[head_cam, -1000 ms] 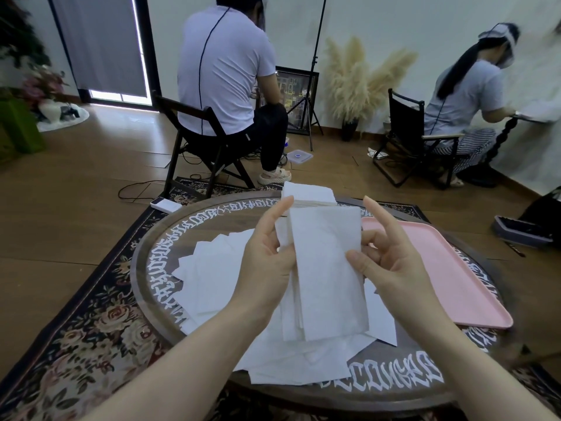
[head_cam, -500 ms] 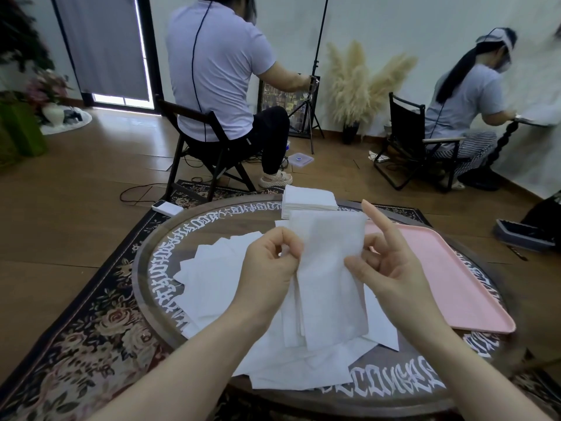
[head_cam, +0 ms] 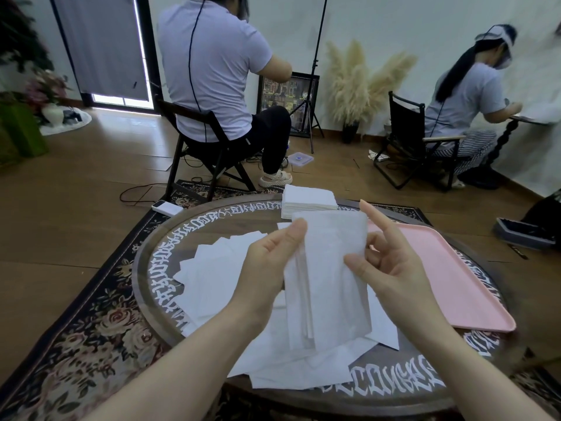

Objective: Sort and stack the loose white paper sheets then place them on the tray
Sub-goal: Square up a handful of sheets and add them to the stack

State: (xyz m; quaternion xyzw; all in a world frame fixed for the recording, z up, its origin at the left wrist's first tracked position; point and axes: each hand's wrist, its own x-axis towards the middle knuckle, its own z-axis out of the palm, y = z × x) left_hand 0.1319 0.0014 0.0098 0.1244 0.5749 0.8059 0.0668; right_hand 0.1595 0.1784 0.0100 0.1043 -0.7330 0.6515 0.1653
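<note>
The left hand [head_cam: 267, 262] has curled its fingers, thumb now pinching the held paper stack's [head_cam: 329, 278] upper left corner.

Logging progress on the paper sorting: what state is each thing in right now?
Held sheets: upright bundle, gripped by both hands.
Left hand: pinching the bundle.
Right hand: thumb on the bundle, forefinger straight.
Loose sheets: scattered on the table.
Stack: neat, on the table.
Tray: empty.

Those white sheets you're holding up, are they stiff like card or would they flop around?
Probably floppy: the held sheets hang from both hands, the left hand and right hand, with soft, slightly wavy edges. Likely very light, since a pinch at the sides carries several. The loose sheets on the table would probably slide when nudged.
</note>
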